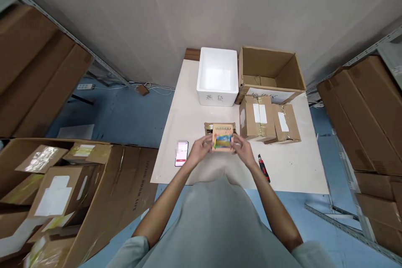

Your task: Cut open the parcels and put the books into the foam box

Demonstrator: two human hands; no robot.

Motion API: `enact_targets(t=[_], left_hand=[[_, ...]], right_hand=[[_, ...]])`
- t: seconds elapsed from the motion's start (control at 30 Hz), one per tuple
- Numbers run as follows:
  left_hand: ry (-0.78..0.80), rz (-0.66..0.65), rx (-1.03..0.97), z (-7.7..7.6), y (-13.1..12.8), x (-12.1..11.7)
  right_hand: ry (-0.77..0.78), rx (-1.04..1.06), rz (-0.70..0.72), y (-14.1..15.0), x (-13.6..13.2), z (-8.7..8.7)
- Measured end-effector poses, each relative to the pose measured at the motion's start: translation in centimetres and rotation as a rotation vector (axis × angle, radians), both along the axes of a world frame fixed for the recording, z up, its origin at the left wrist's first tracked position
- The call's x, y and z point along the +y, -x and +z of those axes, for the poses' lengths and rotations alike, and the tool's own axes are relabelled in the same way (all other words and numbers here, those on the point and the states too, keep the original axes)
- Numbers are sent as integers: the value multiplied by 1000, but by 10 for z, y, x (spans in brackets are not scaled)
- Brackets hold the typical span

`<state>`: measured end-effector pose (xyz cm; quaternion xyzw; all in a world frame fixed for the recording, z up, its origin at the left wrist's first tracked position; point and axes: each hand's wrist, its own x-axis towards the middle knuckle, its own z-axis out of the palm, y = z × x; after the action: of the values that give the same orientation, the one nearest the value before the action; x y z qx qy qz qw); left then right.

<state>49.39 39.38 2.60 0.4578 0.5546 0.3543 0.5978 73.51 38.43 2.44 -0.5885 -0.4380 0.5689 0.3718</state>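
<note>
as the table (295, 171) holds 2 taped boxes (251, 115) near the r hand (242, 150), a wide swing might shove them. small box (207, 127) is partly hidden by the pack (222, 139), held over mid-table by its sides btwn l hand (202, 150) & r hand; uneven pinch could drop it. phone (181, 153) by l forearm may get nudged; cutter (264, 168), nr front edge, could get knocked off.

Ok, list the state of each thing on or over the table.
Colourful pack: held between left grip and right grip
Small carton behind it: partly hidden, seemingly open
Phone: screen lit
Cutter: lying flat; blade too small to tell
White foam box: open-topped
Large cardboard box: open
Larger taped carton: shut
Smaller taped carton: shut
</note>
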Motion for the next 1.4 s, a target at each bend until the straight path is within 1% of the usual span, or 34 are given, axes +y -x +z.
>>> enact_targets(t=[0.07,0.13,0.17,0.2,0.23,0.27,0.3,0.33,0.37,0.4,0.47,0.53,0.57,0.6,0.63,0.7,0.77,0.83,0.9,1.0,1.07,1.13,1.23,1.33,1.4], left_hand=[[-143,70,2,35,0,58],[-348,135,20,76,0,109],[-451,154,24,94,0,130],[-540,173,31,110,0,145],[-604,190,41,121,0,155],[-641,198,54,126,0,160],[-654,201,70,126,1,161],[-642,201,89,119,1,157],[-607,199,110,107,2,150],[-552,198,132,90,4,140],[-380,221,182,47,9,114],[-163,256,237,2,15,84],[-51,262,259,-17,18,68],[68,255,281,-34,21,52],[167,226,294,-48,23,38],[294,175,300,-66,25,15],[339,140,290,-76,24,4],[339,125,275,-81,21,4],[323,118,260,-84,16,14],[286,89,231,-85,11,36],[237,78,220,-83,11,46],[167,89,212,-77,14,49],[87,88,187,-61,21,38],[60,72,162,-46,25,14],[70,63,140,-43,23,-4]], right_hand=[[-191,16,-7,1,59,35],[-398,36,-24,3,112,71],[-476,35,-35,4,133,86],[-530,20,-45,4,150,97],[-567,-3,-54,4,162,104],[-585,-29,-58,3,168,104],[-584,-59,-58,1,170,98],[-565,-89,-58,-1,167,87],[-528,-118,-57,-5,159,71],[-471,-146,-64,-8,148,50],[-314,-190,-101,-17,118,3],[-127,-222,-144,-25,80,-43],[-34,-235,-160,-29,61,-62],[53,-248,-193,-32,42,-79],[108,-256,-195,-34,25,-92],[188,-263,-191,-38,-1,-109],[227,-250,-174,-39,-12,-116],[237,-225,-170,-38,-9,-118],[215,-208,-153,-35,4,-117],[139,-218,-85,-30,30,-112],[90,-228,-53,-28,41,-106],[54,-238,-44,-28,43,-96],[16,-249,-45,-30,29,-76],[10,-244,-55,-36,-1,-58],[29,-225,-63,-41,-24,-52]])
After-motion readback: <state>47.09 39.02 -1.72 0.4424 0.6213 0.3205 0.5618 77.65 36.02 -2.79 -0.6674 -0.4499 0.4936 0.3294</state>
